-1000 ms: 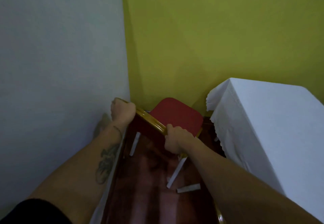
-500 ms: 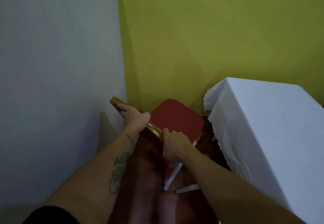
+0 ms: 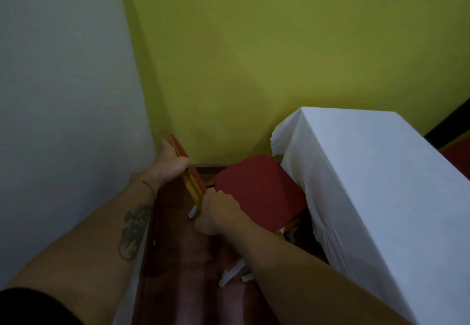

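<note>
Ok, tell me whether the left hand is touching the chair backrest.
Touching. The head view shows the left hand gripping the chair backrest near its upper end, fingers curled round the gold frame with no gap.

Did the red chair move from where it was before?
Yes. The red chair has swung right, toward the white-clothed table. Its seat now reaches the cloth's edge, where a gap showed before.
</note>
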Demonstrator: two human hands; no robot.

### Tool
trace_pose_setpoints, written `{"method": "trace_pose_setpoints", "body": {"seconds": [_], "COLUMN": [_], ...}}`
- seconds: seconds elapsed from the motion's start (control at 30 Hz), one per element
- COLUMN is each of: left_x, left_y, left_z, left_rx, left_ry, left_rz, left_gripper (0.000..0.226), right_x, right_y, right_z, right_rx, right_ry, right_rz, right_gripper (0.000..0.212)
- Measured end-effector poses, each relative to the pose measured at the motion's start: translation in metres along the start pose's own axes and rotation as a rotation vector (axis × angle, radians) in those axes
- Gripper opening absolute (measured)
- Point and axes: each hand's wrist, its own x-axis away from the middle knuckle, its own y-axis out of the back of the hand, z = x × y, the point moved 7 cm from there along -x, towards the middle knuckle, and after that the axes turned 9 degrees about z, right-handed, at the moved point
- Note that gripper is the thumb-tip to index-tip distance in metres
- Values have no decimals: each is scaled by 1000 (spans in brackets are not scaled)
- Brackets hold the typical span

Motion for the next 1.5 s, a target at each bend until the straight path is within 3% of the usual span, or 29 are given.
{"method": "trace_pose_setpoints", "body": {"seconds": [0.33,0.43,0.6,1.03,1.27,1.5], "left_x": [-71,-88,-112,-110,-102,-103], "left_y": [-27,-41,-67,-77,-58,-48], "left_z": [-48,-64,-86,-92,-92,-85], "left_rx": [-72,-102,-175,-96,-164,-161], "left_ry": [-38,-64,-117,-166,-141,-120], "left_rz": [153,178,218,232,303,282], "left_gripper": [94,73,58,56,67,54], "right_x": [-58,-75,-93,-96,-78,-78], "right_y": [57,69,82,82,80,77], "right_z": [-4,-14,-42,-49,-22,-13], "right_rx": [-86,-127,-213,-223,-237,-243], "right_ry": [10,-6,-73,-68,-10,-3], "right_rz": [-130,-127,-117,-129,-91,-78], "right_gripper": [79,82,75,94,88,85]}}
